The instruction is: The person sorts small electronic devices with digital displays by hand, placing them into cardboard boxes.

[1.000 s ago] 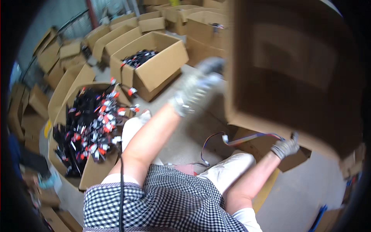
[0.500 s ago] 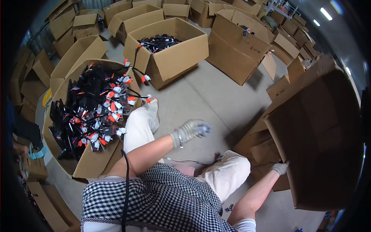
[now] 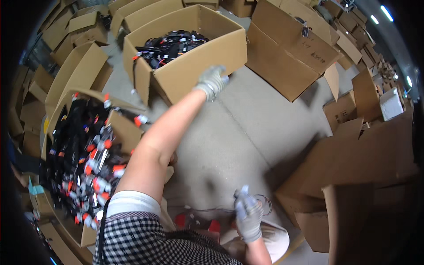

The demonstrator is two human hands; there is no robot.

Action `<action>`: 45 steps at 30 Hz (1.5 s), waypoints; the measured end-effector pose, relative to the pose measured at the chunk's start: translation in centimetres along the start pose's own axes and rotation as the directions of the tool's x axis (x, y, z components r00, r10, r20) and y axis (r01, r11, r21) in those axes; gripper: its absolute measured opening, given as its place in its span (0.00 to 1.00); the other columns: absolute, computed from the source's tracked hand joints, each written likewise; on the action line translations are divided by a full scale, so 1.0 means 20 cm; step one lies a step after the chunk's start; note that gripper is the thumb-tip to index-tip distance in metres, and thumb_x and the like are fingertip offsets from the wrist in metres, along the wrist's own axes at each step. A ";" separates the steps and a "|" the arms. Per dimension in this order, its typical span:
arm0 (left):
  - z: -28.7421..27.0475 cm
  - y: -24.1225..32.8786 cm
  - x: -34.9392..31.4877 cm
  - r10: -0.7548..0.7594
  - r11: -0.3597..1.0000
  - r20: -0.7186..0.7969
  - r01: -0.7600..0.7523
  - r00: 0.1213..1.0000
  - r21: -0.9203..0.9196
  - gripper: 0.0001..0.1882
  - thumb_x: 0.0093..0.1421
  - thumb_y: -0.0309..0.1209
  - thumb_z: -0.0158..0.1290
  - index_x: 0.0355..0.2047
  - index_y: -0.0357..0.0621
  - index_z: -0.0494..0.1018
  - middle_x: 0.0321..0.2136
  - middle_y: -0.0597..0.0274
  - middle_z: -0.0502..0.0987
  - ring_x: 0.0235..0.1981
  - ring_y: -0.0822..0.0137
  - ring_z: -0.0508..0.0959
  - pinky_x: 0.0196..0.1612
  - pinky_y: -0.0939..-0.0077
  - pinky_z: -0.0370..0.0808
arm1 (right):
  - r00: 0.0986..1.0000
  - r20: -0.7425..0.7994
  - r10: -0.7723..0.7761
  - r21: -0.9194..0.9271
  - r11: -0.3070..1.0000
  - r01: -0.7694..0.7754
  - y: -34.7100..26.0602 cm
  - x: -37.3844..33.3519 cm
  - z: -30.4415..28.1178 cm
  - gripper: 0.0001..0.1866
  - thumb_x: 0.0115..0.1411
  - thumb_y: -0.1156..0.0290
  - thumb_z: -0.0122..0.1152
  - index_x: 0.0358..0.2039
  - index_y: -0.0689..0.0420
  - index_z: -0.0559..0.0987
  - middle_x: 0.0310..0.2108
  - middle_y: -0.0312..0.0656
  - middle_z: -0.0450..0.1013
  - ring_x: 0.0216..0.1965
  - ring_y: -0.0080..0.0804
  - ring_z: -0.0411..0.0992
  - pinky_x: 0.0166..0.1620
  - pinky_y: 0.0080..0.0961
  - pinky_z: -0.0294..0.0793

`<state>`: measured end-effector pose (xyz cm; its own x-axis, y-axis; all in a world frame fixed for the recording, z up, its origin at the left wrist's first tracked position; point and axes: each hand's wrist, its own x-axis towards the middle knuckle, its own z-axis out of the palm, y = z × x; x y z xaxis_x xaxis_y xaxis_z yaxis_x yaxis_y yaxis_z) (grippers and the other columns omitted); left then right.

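My left hand (image 3: 212, 83), in a pale knitted glove, reaches far forward with its fingers stretched out and nothing seen in them. It appears in front of the near wall of an open carton (image 3: 201, 81); whether it touches the cardboard I cannot tell. Inside that carton lies a heap of black parts with wires (image 3: 174, 46). My right hand (image 3: 248, 217), gloved too and somewhat blurred, hovers low near my knee, fingers extended and apparently holding nothing. At my left stands another carton full of black cabled parts (image 3: 73, 145) with orange and white connectors.
At the right a large brown carton (image 3: 349, 163) stands close beside me with flaps spread. Another tall carton (image 3: 289, 57) is at the far right. Thin wires (image 3: 265, 204) lie on the grey floor (image 3: 221, 150). More open boxes crowd the back and left.
My left hand has gone forward toward the far carton. The right hand has let go of the carton at the right and come inward, and that carton now sits lower. The view has shifted.
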<state>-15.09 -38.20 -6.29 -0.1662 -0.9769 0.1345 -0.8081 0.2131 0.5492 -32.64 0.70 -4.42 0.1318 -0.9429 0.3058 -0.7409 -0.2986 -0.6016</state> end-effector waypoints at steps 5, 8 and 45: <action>0.04 -0.43 0.61 0.253 0.670 -0.447 0.178 0.858 0.721 0.35 0.50 0.49 0.56 0.56 0.50 0.64 0.53 0.50 0.69 0.54 0.53 0.69 0.56 0.60 0.65 | 0.985 0.150 0.089 0.046 0.994 -0.097 0.01 -0.02 0.09 0.14 0.58 0.73 0.56 0.45 0.53 0.76 0.40 0.44 0.75 0.40 0.34 0.75 0.40 0.27 0.75; -0.06 -0.24 0.70 -0.258 0.778 -0.112 0.275 0.960 0.565 0.32 0.48 0.49 0.58 0.51 0.47 0.70 0.44 0.54 0.76 0.43 0.57 0.77 0.47 0.62 0.72 | 0.896 0.222 0.385 0.283 0.854 -0.437 0.07 0.03 0.09 0.12 0.58 0.76 0.56 0.43 0.55 0.77 0.37 0.43 0.75 0.35 0.34 0.74 0.39 0.26 0.74; -0.51 -0.11 -1.13 0.294 0.681 0.515 -0.555 0.805 0.479 0.25 0.43 0.55 0.59 0.31 0.48 0.79 0.29 0.57 0.78 0.34 0.58 0.76 0.40 0.62 0.71 | 0.592 -0.623 0.512 -0.105 0.695 -0.711 0.30 -0.08 0.09 0.26 0.58 0.69 0.56 0.57 0.60 0.65 0.56 0.51 0.62 0.58 0.41 0.60 0.59 0.32 0.57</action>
<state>-3.77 -16.40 -2.25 -0.6623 -0.7329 -0.1557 -0.7283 0.6785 -0.0958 -36.17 0.07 -9.85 -0.7114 -0.6189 0.3330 -0.6777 0.4785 -0.5584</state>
